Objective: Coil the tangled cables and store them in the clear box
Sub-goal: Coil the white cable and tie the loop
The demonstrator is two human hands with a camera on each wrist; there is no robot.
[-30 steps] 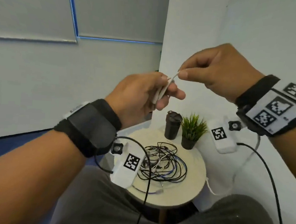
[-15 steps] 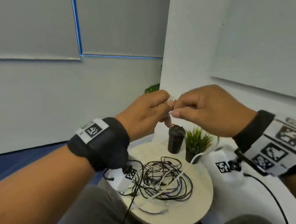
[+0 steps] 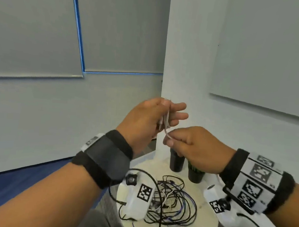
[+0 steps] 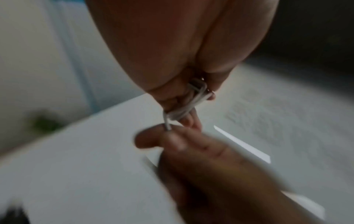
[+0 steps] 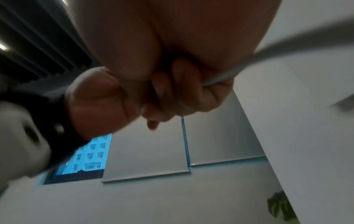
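- Left hand (image 3: 144,120), centre of frame, raised w/ fingers curled round the small white cable (image 3: 166,120) coil.
- Right hand (image 3: 194,148), just below-right, pinches the cable's free end betw. thumb & finger.
- Risk: if the left grip relaxes, the loops may spring open.
- Tangled cables (image 3: 172,201) lie on desk (image 3: 206,222), bottom centre; clear box not seen.

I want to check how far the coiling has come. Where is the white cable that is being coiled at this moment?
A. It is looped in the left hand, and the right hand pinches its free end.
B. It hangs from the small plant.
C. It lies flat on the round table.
A: the white cable sits looped in the left hand, while the right hand pinches its end, above the round table.
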